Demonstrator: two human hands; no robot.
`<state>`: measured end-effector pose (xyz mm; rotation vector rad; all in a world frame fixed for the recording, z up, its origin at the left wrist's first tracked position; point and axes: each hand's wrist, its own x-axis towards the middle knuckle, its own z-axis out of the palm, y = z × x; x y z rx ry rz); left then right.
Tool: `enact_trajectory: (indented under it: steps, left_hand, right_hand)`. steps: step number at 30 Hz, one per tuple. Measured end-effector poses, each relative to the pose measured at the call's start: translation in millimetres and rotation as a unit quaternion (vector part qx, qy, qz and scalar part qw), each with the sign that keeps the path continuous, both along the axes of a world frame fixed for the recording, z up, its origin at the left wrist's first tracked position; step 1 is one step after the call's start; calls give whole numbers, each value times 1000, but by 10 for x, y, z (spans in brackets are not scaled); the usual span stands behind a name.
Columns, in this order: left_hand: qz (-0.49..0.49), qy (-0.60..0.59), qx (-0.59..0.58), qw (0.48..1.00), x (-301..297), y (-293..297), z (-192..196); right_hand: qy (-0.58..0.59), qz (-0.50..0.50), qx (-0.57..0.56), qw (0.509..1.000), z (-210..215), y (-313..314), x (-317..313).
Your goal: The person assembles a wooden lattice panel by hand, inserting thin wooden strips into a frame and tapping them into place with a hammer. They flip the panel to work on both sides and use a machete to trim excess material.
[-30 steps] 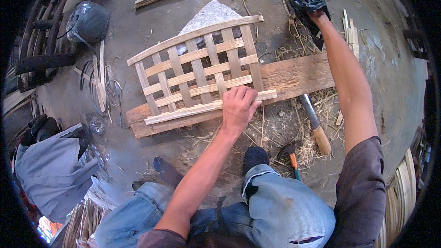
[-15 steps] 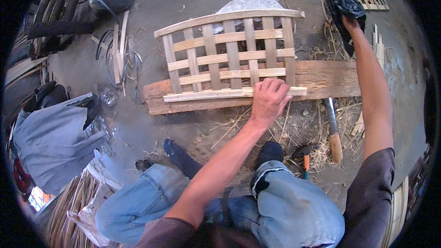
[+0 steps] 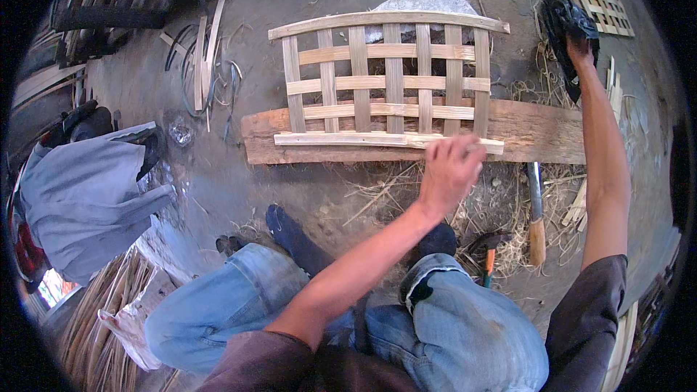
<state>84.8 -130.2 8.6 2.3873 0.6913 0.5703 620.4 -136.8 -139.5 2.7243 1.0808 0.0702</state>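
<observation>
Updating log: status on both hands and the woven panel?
Left hand at lower edge of woven panel, contact unclear. Right hand at black bag, fingers hidden. Panel's lower part over plank. Hammer, bladed tool off panel.

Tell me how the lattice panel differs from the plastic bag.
The lattice panel is pale; the plastic bag is black. The lattice panel is woven strips with open gaps; the plastic bag is crumpled and glossy. Each has a hand on or beside it: left hand, right hand respectively.
</observation>
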Motion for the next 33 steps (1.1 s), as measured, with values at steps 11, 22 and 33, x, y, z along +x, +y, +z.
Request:
enact_trajectory:
  steps: [11, 22, 33]
  left_hand:
    - [-147, -51, -159, 975, -384, -1071, 136]
    - [-135, -20, -175, 975, -577, -978, 48]
    - [-22, -94, -111, 989, -511, -157, 3]
  right_hand:
    - [-21, 4, 84, 996, 265, -340, 519]
    - [276, -84, 539, 792, 1863, -987, -2369]
    - [678, 253, 415, 551, 3286, -963, -4249]
